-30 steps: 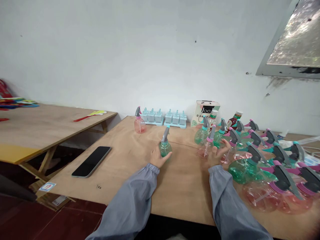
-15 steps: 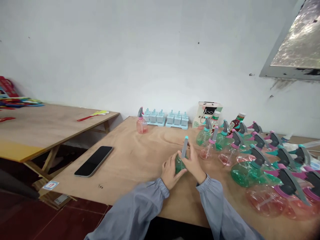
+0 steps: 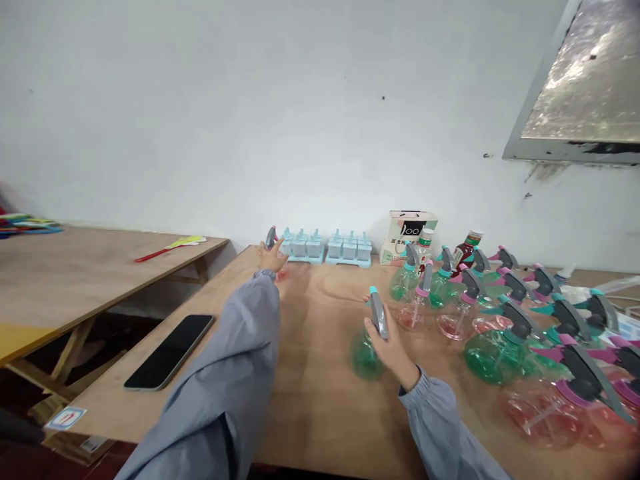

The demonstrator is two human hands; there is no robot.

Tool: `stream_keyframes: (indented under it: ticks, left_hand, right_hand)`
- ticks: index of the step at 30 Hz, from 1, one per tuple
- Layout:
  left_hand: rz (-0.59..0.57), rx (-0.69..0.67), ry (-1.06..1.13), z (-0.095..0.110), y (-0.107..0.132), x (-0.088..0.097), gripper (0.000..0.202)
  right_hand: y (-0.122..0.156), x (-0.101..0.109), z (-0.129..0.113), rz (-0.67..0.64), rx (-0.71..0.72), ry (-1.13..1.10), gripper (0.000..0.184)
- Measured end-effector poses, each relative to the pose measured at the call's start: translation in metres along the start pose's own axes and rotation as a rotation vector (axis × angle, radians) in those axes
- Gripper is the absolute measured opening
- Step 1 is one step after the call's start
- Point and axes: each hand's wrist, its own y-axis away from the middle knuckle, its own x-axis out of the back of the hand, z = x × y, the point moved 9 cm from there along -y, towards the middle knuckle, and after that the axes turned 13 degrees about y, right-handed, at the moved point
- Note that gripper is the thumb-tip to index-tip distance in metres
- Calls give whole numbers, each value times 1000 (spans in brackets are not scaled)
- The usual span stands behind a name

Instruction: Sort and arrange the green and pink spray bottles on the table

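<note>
Beside crowded sprayers (image 3: pixel 517 321), right hand (image 3: pixel 393 347) clasps the green bottle (image 3: pixel 365 358); left hand (image 3: pixel 273 257) touches the pink bottle (image 3: pixel 283 272), grip unclear.

Workshop — plywood tables (image 3: pixel 320 373), massed spray bottles (image 3: pixel 505 327)

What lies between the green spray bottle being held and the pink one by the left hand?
Only bare table, seen in the head view, separates the green spray bottle in the right hand from the pink spray bottle at the left hand.

A black phone (image 3: pixel 167 351) lies on the table (image 3: pixel 320 407); blue moulds (image 3: pixel 349 250) stand by the wall.
</note>
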Motion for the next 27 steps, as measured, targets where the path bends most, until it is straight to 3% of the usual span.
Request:
stream_keyframes:
  ticks: [2,5,10,14,17,22,27]
  left_hand:
    - [-12,22,-3,-1,-4,-6,40]
    - [-30,-28,-1,10,16,-18,40]
    - [-59,-146,-8,37,98,-27,30]
    - [-80,-301,8,67,171,-29,33]
    - [-94,-358,89,81,209,-31,38]
    - [-120,-377,173,91,229,-35,39]
    - [-126,-362,181,91,226,-36,40]
  right_hand:
    - [0,3,2,8,4,-14,41]
    - [-2,8,8,16,-43,-73,43]
    - [-11,8,14,-77,-214,-344,45]
    - [-13,8,1,-167,-210,-483,46]
    - [-11,13,0,-140,-215,-480,34]
    - [-8,21,10,-24,-296,-476,24]
    - [-8,5,1,-174,-296,-552,22]
